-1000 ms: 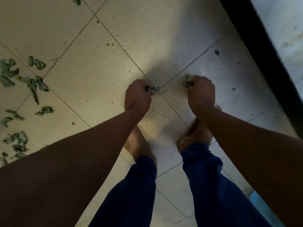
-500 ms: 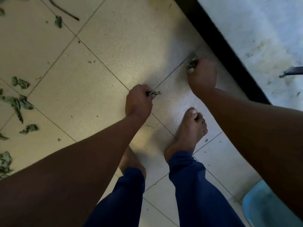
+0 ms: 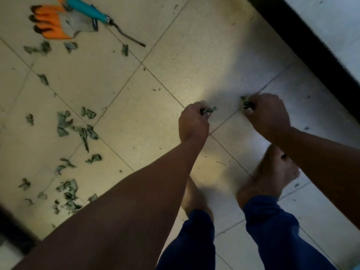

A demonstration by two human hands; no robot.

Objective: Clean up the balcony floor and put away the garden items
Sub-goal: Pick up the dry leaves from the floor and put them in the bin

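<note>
Both hands, left (image 3: 192, 123) and right (image 3: 267, 115), are gripping leaf scraps (image 3: 209, 110) above the floor (image 3: 165, 45). Most leaves (image 3: 76, 127) are lying at nine o'clock; overfilled fists are risking dropping scraps.

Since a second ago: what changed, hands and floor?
The right hand reached out toward the dark threshold, then came back beside the left hand. The view swung, bringing an orange glove and a teal-handled tool into frame. Unchanged: both hands grip leaf scraps; loose leaves still litter the tiles.
</note>
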